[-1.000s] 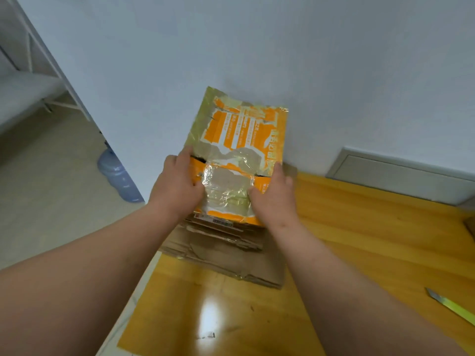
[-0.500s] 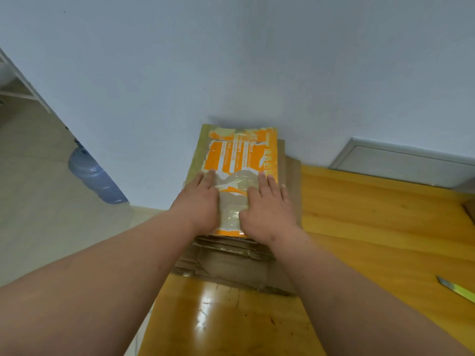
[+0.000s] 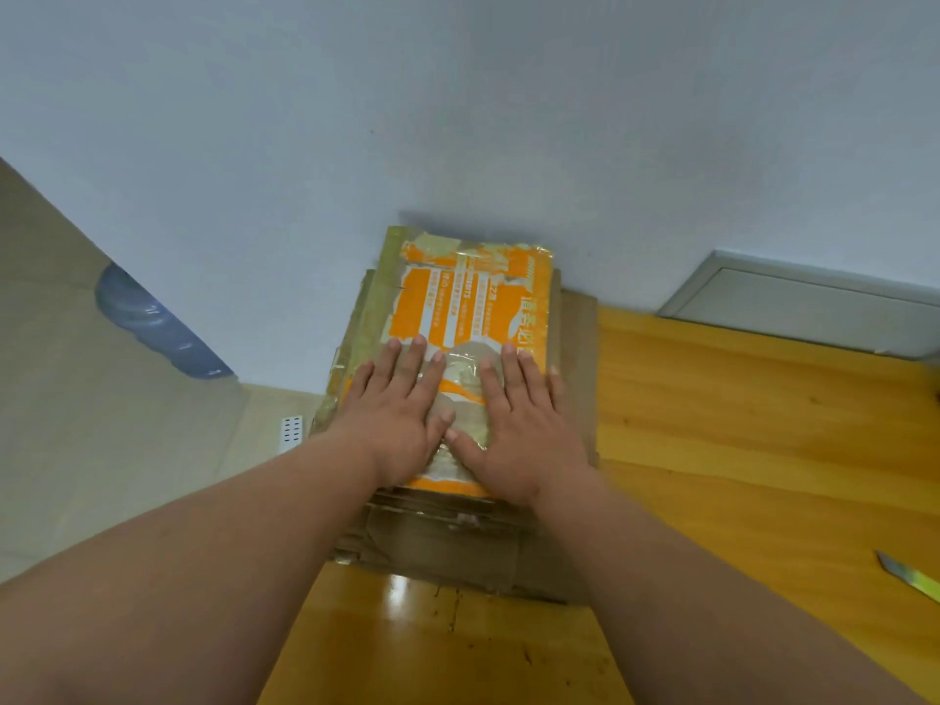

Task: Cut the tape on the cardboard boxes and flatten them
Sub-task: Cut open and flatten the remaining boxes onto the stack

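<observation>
A flattened orange box (image 3: 473, 297) wrapped in shiny tape lies on top of a stack of flattened brown cardboard (image 3: 458, 547) at the table's far left corner, against the wall. My left hand (image 3: 394, 414) presses flat on the near left part of the orange box, fingers straight and spread. Beside it, my right hand (image 3: 519, 424) presses flat on the near right part. The two thumbs almost touch. A knife blade (image 3: 910, 580) lies on the table at the right edge of view.
The yellow wooden table (image 3: 737, 450) stretches right and toward me. A grey panel (image 3: 803, 302) leans on the pale wall at the back right. Left of the table, on the tiled floor, stand a blue water jug (image 3: 152, 323) and a white power strip (image 3: 291, 431).
One second ago both hands held the orange box tilted up by its sides. It has since been laid flat on the stack, and both palms now press down on it.
</observation>
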The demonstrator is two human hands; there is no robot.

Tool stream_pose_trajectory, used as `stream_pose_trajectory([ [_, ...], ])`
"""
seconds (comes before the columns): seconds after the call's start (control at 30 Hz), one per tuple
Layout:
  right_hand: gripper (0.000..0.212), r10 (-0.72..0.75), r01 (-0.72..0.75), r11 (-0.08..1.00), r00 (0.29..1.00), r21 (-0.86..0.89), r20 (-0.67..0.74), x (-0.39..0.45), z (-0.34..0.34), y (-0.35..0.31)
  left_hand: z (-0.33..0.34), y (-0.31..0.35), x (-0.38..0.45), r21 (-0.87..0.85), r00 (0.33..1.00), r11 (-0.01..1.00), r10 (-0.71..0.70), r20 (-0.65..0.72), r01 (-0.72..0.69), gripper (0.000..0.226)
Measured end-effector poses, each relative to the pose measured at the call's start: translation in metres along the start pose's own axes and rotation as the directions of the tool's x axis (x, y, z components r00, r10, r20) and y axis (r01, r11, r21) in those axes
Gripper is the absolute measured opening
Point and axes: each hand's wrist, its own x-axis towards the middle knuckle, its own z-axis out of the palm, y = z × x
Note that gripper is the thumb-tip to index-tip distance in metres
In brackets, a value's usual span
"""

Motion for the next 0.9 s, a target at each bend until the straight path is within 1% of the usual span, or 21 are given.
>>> stream_pose_trajectory([
  [0.23, 0.091, -0.006, 0.005, 1.000, 0.999, 0.015, 0.035, 0.009, 0.014, 0.003, 0.012, -0.004, 0.009, -0.021, 0.997, 1.000, -0.017, 0.077, 0.019, 0.066],
  [0.4, 0.090, 0.003, -0.004, 1.000, 0.999, 0.020, 0.052, 0.010, 0.016, 0.005, 0.012, -0.002, 0.011, 0.005, 0.993, 1.000, -0.029, 0.111, 0.028, 0.064],
  [0.53, 0.090, 0.006, -0.006, 1.000, 0.999, -0.010, 0.052, 0.005, 0.008, 0.004, 0.002, 0.003, 0.008, 0.033, 0.991, 0.998, -0.049, 0.127, 0.045, 0.065],
  [0.6, 0.089, 0.011, -0.011, 1.000, 1.000, -0.012, 0.010, 0.002, 0.000, 0.002, -0.008, 0.005, 0.004, 0.064, 0.995, 0.997, -0.046, 0.086, 0.040, 0.067],
  [0.73, 0.083, 0.010, -0.011, 1.000, 0.993, -0.004, -0.118, -0.010, -0.020, -0.007, -0.039, 0.008, -0.011, 0.091, 0.999, 0.996, 0.001, -0.049, 0.004, 0.072],
  [0.8, 0.080, -0.003, 0.002, 1.000, 0.985, -0.002, -0.172, -0.019, -0.028, -0.011, -0.053, 0.012, -0.019, 0.088, 0.994, 0.996, 0.017, -0.112, -0.007, 0.070],
  [0.9, 0.072, 0.013, -0.008, 1.000, 0.976, 0.022, -0.216, -0.037, -0.038, -0.012, -0.065, 0.022, -0.033, 0.133, 0.986, 0.990, 0.069, -0.152, -0.049, 0.065],
])
